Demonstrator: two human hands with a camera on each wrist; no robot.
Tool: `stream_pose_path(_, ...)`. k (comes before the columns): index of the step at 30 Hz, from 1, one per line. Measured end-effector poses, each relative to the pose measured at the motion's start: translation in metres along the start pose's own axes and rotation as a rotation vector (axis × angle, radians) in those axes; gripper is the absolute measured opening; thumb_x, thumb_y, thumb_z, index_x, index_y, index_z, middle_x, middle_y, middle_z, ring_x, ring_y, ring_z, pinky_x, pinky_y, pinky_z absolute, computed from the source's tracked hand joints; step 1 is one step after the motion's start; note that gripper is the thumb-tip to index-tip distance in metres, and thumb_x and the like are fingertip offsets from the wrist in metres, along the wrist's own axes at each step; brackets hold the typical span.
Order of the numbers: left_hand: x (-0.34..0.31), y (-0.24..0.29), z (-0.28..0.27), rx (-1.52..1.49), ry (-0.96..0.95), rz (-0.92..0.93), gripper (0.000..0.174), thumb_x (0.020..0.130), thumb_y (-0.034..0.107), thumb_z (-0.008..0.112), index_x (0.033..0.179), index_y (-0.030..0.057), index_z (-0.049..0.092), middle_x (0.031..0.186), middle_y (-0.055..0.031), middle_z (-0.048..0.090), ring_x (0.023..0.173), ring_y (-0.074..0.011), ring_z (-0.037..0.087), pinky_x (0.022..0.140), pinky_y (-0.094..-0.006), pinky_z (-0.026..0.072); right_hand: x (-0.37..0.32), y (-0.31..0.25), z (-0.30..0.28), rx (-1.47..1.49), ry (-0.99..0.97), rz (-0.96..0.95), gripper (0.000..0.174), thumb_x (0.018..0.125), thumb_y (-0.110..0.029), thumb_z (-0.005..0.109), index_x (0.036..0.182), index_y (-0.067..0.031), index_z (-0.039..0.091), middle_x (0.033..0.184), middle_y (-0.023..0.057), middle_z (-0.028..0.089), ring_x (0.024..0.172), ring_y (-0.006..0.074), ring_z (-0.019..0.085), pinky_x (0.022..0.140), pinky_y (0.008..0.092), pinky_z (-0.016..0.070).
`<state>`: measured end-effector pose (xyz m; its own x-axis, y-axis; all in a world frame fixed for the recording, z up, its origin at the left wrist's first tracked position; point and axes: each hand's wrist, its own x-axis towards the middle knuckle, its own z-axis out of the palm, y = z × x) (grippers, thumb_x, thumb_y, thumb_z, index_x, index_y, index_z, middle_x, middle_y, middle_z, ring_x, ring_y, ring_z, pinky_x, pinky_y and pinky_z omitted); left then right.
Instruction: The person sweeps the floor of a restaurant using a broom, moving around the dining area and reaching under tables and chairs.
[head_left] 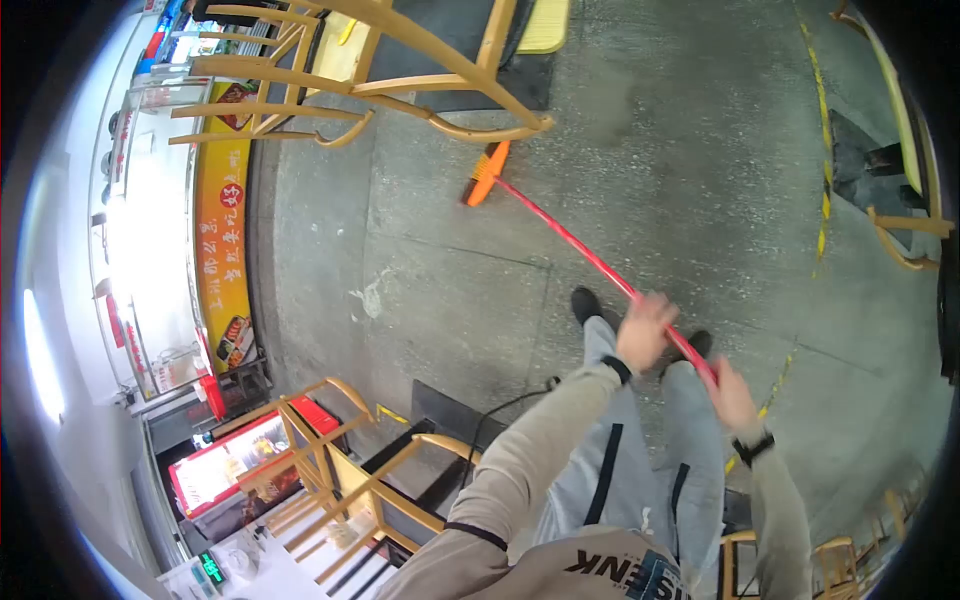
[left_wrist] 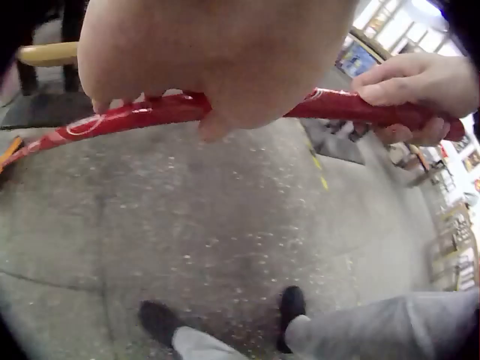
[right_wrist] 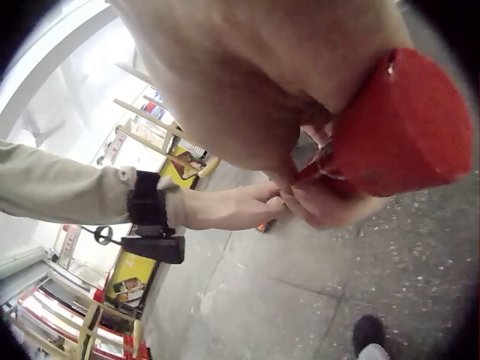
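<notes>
A broom with an orange head (head_left: pixel 486 176) and a red handle (head_left: pixel 580 245) slants across the head view, its bristles on the grey floor beside a wooden chair. The left hand (head_left: pixel 646 332) grips the handle partway along. Nearer the handle's top end, the right hand (head_left: pixel 733 400) curls round it. In the left wrist view the left hand (left_wrist: pixel 217 52) wraps the red handle (left_wrist: pixel 337 105), with the right hand (left_wrist: pixel 427 86) on its upper end. The right wrist view shows the right hand (right_wrist: pixel 262 82) close behind the handle's wide red end (right_wrist: pixel 412 127).
Wooden chairs (head_left: pixel 460 70) and a table stand at the top; more chairs (head_left: pixel 340 470) are at the lower left. A yellow sign counter (head_left: pixel 222 220) runs along the left. Another table edge (head_left: pixel 900 110) is at the right. The person's shoes (head_left: pixel 586 305) are on the floor.
</notes>
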<state>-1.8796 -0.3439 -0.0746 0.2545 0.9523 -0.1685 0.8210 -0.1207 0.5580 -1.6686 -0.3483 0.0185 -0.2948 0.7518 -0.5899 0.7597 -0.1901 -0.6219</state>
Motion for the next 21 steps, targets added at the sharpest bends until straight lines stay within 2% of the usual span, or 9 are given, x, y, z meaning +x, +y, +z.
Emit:
stream_pose_path(3,-0.029,0.111,0.067,-0.266,-0.125,0.225,0.047,0.07,0.015,0.066,0.115,0.0064,0.054,0.117,-0.0146,0.054,0.118,-0.0328,0.045,0.1,-0.0464,0.0355,-0.125,0.108,-0.052,-0.012,-0.029,0.169,0.027,0.092,-0.026,0.053,0.093,0.0007,0.053,0.075,0.0196,0.061,0.069,0.0368,0.061,0.059,0.0434,0.0454)
stream_pose_path(4,-0.038,0.148,0.087,-0.328,-0.327,0.203,0.045,0.071,0.014,0.065,0.114,0.0071,0.055,0.117,-0.0145,0.054,0.114,-0.0333,0.048,0.1,-0.0462,0.0357,-0.17,0.121,-0.071,-0.019,-0.008,0.141,0.031,0.092,-0.028,0.053,0.09,0.0022,0.054,0.073,0.0192,0.061,0.066,0.036,0.06,0.058,0.0428,0.0452)
stream_pose_path(6,-0.072,0.206,0.155,-0.453,-0.279,0.38,0.046,0.069,0.019,0.067,0.112,0.0079,0.055,0.11,-0.0138,0.057,0.107,-0.0335,0.052,0.099,-0.046,0.0367,-0.252,0.155,-0.079,-0.112,0.056,0.342,0.034,0.09,-0.031,0.055,0.086,0.0021,0.055,0.07,0.0186,0.06,0.065,0.0354,0.059,0.057,0.0438,0.0437)
stream_pose_path(9,-0.085,0.255,0.181,-0.488,-0.311,0.442,0.042,0.063,0.025,0.071,0.101,0.0104,0.06,0.103,-0.0128,0.058,0.102,-0.0299,0.054,0.093,-0.0428,0.0402,-0.354,0.188,-0.072,-0.277,0.069,0.538,0.033,0.087,-0.034,0.059,0.085,-0.0011,0.056,0.07,0.0186,0.06,0.065,0.0357,0.06,0.057,0.0457,0.0443)
stream_pose_path(11,-0.082,0.258,0.193,-0.158,-0.578,0.286,0.037,0.055,0.031,0.074,0.085,0.0128,0.064,0.088,-0.0101,0.06,0.092,-0.0266,0.057,0.085,-0.0397,0.0436,-0.35,0.098,-0.098,-0.278,-0.042,0.691,0.037,0.09,-0.035,0.053,0.117,-0.0089,0.054,0.093,0.0221,0.064,0.087,0.0396,0.062,0.072,0.0455,0.0486)
stream_pose_path(13,-0.092,0.25,0.218,-0.214,-0.612,0.301,0.023,0.056,0.027,0.073,0.073,0.015,0.064,0.076,-0.008,0.061,0.085,-0.0254,0.059,0.077,-0.0394,0.0451,-0.369,0.116,-0.082,-0.181,-0.028,0.838,0.043,0.089,-0.04,0.052,0.118,-0.0094,0.054,0.096,0.0221,0.064,0.085,0.0405,0.062,0.072,0.045,0.0487)
stream_pose_path(17,-0.109,0.2,0.201,-0.208,-0.373,0.249,0.01,0.068,0.021,0.064,0.07,0.0123,0.069,0.076,-0.0051,0.066,0.085,-0.0242,0.062,0.067,-0.0367,0.0485,-0.334,0.088,-0.048,-0.455,-0.104,0.798,0.04,0.089,-0.042,0.051,0.108,-0.0078,0.06,0.092,0.022,0.065,0.081,0.038,0.063,0.067,0.0434,0.0496)
stream_pose_path(19,-0.097,0.145,0.18,-0.088,-0.246,0.166,0.007,0.063,0.018,0.061,0.064,0.0113,0.063,0.069,-0.0091,0.06,0.076,-0.0277,0.06,0.071,-0.0391,0.047,-0.299,0.104,-0.01,-0.286,0.144,0.456,0.034,0.086,-0.037,0.06,0.086,-0.0034,0.056,0.069,0.0184,0.06,0.066,0.0371,0.059,0.057,0.0465,0.0436)
stream_pose_path(21,-0.085,0.071,0.157,0.114,-0.156,0.011,0.008,0.066,0.016,0.058,0.063,0.0101,0.063,0.068,-0.0107,0.059,0.075,-0.0291,0.06,0.068,-0.0405,0.0479,-0.233,0.086,0.018,-0.243,0.08,0.467,0.033,0.086,-0.038,0.06,0.085,-0.0045,0.057,0.069,0.0182,0.059,0.068,0.0378,0.059,0.058,0.0459,0.0439)
